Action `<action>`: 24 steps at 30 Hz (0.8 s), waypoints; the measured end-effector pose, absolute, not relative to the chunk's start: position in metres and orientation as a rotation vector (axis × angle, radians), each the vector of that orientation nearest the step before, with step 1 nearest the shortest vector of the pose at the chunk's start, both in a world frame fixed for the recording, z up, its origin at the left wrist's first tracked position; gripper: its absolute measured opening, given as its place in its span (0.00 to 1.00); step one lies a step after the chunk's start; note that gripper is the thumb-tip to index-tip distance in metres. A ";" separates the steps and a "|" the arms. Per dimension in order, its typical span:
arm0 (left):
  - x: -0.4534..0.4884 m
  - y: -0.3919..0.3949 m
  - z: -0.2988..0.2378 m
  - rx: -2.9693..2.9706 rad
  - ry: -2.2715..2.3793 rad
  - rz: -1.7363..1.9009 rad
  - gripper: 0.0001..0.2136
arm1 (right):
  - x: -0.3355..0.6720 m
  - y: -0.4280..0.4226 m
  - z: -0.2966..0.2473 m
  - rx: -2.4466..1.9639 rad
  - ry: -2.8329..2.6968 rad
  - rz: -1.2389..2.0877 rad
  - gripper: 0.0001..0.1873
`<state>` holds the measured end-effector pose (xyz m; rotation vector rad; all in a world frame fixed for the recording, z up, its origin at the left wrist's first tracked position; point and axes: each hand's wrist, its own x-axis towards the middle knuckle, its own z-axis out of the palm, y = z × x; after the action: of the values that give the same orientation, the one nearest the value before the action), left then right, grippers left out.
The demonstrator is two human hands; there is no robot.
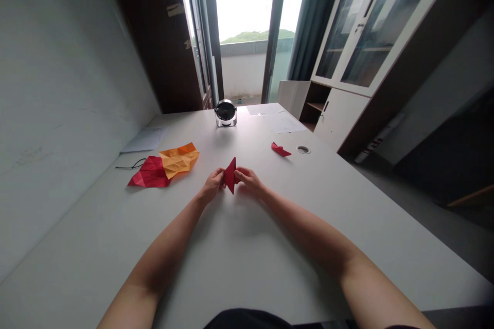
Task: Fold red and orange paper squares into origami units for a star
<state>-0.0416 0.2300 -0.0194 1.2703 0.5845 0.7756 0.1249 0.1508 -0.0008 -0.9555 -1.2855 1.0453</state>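
Note:
A folded red paper piece (230, 175) stands upright over the middle of the white table (247, 247), pointed at top and bottom. My left hand (212, 184) pinches its left side and my right hand (249, 180) pinches its right side, fingers closed on the paper. Both forearms reach in from the bottom of the view.
A creased red sheet (150, 173) and a creased orange sheet (179, 159) lie to the left, next to a black cable (131, 166). A small folded red shape (280, 150) lies to the right by a round cable hole (303, 149). A small desk fan (225, 113) and white papers (144, 140) sit farther back.

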 end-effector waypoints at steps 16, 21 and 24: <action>-0.040 0.228 -0.017 1.450 0.775 0.902 0.12 | 0.126 0.162 -0.023 -1.258 -1.245 0.689 0.09; -0.040 0.227 -0.016 1.411 0.773 0.863 0.11 | 0.127 0.161 -0.022 -1.214 -1.332 0.765 0.12; -0.040 0.228 -0.015 1.432 0.767 0.880 0.10 | 0.124 0.161 -0.023 -1.174 -1.421 0.803 0.12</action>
<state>-0.0396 0.2275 -0.0154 1.4322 0.7673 0.8801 0.1243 0.1610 -0.0234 -1.1741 -1.4212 0.8027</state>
